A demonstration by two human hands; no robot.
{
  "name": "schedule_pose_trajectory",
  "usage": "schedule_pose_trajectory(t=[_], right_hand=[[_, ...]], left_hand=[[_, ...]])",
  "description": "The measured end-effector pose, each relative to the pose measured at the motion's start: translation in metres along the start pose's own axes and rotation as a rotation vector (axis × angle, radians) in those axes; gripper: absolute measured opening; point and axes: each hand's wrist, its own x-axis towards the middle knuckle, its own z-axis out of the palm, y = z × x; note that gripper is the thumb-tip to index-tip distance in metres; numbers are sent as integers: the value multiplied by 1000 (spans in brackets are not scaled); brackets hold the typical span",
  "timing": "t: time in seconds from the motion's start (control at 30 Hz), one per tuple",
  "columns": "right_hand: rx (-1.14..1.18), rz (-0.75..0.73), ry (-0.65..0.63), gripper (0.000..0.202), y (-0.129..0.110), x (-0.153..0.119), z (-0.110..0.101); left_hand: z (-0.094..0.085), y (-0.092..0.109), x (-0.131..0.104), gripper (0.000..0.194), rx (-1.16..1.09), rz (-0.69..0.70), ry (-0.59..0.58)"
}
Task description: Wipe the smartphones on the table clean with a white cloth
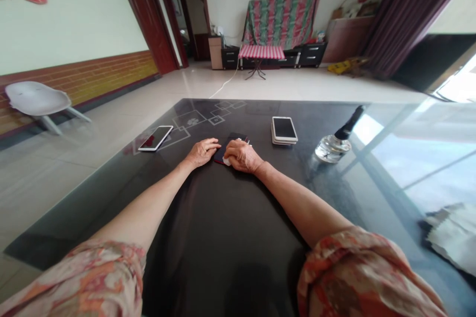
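A dark smartphone (219, 155) with a reddish edge lies on the black glass-topped table, mostly covered by my right hand (242, 155). That hand is closed over a bit of white tissue (226, 161), pressed on the phone's surface. My left hand (203, 152) lies low on the table with its fingers stretched out, the tips at the phone's left edge. To the right rests a stack of white-framed phones (284, 129). Another white phone (156, 138) lies by itself on the left. A clear bottle with a black pump top (333, 147) stands farther right.
Crumpled white paper or cloth (453, 235) lies at the table's (208, 237) right edge. A white chair (37, 99) stands on the floor to the left. Across the room are a small table with a striped cover (261, 52) and a cloth-draped cabinet (280, 20).
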Motion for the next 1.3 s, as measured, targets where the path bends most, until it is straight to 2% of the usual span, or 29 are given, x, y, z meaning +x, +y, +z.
schedule_pose_trajectory(t=[0.23,0.43,0.5,0.77,0.83,1.07,1.13,1.2,1.3], right_hand=[[-70,148,28,23,3,0,-3],[-20,53,-11,26,4,2,-1],[-32,63,-20,24,4,2,-1],[-169,355,41,23,4,3,1],[-163,337,25,23,3,4,1],[-90,111,-61,24,-6,6,-3],[-89,91,-85,23,-10,6,-4],[-123,135,-85,21,-11,6,-5],[-209,299,-36,22,-7,4,-4]], left_hand=[[-3,3,-1,31,33,-12,4],[-7,10,-2,32,40,-23,-15],[-7,10,-2,31,43,-26,-14],[-6,10,-1,33,47,-11,-2],[-6,10,-1,34,50,-2,7],[-7,11,-2,32,43,-11,-4],[-7,11,-2,32,39,-7,-8],[-6,11,-1,32,36,-5,-4],[-4,10,0,32,36,-12,8]])
